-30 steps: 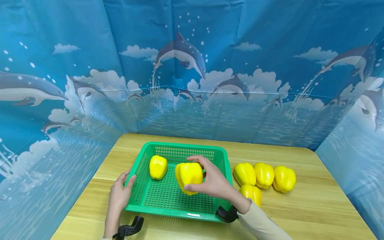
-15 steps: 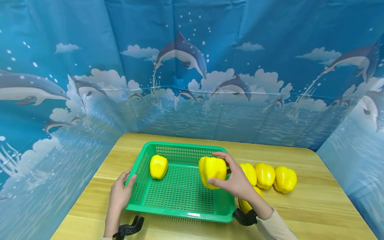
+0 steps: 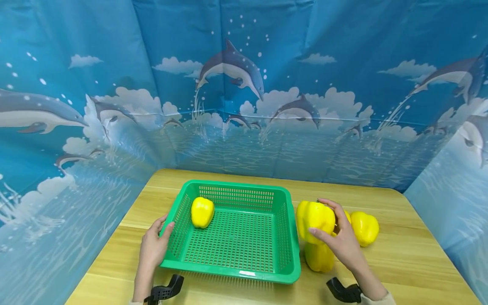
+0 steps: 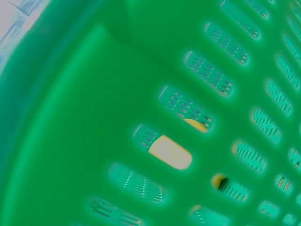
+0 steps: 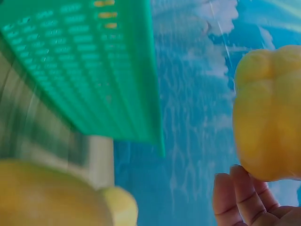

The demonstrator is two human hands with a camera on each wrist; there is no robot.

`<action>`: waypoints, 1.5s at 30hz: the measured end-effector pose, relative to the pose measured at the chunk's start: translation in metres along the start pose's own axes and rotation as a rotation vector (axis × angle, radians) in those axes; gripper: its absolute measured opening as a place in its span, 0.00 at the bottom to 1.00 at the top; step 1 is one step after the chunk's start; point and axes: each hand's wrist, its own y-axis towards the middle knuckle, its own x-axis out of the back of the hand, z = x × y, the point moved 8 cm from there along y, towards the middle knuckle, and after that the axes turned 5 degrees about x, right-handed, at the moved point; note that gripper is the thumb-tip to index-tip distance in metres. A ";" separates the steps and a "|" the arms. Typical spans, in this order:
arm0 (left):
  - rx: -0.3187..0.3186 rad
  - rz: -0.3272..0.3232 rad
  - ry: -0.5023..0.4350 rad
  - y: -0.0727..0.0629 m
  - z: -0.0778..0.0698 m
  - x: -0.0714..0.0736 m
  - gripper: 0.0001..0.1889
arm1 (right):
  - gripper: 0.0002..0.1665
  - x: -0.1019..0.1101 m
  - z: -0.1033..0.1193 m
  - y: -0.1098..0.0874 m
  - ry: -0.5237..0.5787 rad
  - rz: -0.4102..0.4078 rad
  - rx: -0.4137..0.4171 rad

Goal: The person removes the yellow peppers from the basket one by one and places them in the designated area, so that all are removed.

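Observation:
My right hand [image 3: 345, 241] grips a yellow bell pepper [image 3: 314, 221] just right of the green plastic basket [image 3: 244, 277]. In the right wrist view, fingertips [image 5: 244, 190] touch the lower end of that bell pepper [image 5: 268, 117]. At the basket's left rim, my left hand [image 3: 152, 248] holds on, thumb over the edge and fingers outside. One yellow bell pepper [image 3: 202, 212] lies inside the basket at its left. Behind and below the held one are other bell peppers on the table, partly hidden: one in front [image 3: 319, 259] and another at the right [image 3: 364, 228].
The basket's slotted wall [image 4: 61, 155] fills the left wrist view. Under everything is a wooden table [image 3: 411, 262]. A blue dolphin-print curtain [image 3: 244, 140] hangs close behind the table and along its sides. Each wrist wears a black camera mount.
My right hand has carried the bell pepper rightward, from above the basket to over the bell peppers on the table. The left hand stays at the basket rim.

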 end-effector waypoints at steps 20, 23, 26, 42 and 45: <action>-0.018 -0.010 -0.004 0.001 0.002 -0.002 0.29 | 0.38 0.074 -0.063 -0.057 -0.117 -0.214 -0.236; -0.022 -0.010 -0.004 0.001 0.002 -0.002 0.29 | 0.38 0.077 -0.071 -0.064 -0.164 -0.201 -0.274; -0.026 -0.013 -0.004 0.000 0.002 -0.002 0.30 | 0.38 0.080 -0.078 -0.067 -0.197 -0.178 -0.301; -0.029 -0.017 -0.014 0.001 0.005 -0.003 0.30 | 0.47 0.077 -0.110 -0.077 -0.354 -0.057 -0.406; -0.032 -0.013 -0.017 0.001 0.005 -0.003 0.30 | 0.47 0.075 -0.113 -0.078 -0.354 -0.035 -0.412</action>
